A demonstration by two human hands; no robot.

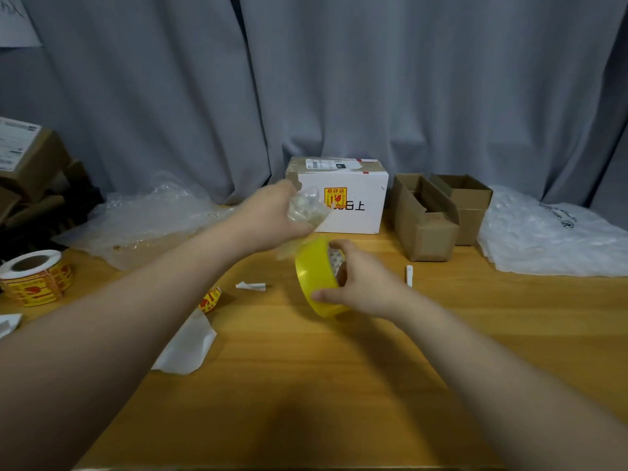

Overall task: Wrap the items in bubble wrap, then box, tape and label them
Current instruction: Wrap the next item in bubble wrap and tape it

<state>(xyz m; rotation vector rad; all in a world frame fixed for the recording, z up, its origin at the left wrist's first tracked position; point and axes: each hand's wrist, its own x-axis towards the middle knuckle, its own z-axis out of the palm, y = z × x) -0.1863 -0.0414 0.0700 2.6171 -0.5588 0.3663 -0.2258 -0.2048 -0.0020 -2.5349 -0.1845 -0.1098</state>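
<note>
here left hand grips wrapped item, right hand holds tape roll

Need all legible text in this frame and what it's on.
"易碎品": yellow sticker on the white cardboard box.
"上": black print on that box; characters before it hidden by the bubble-wrapped bundle.
Too blurred to read: white shipping label on the box top, roll of yellow stickers, white plastic bag.
</note>
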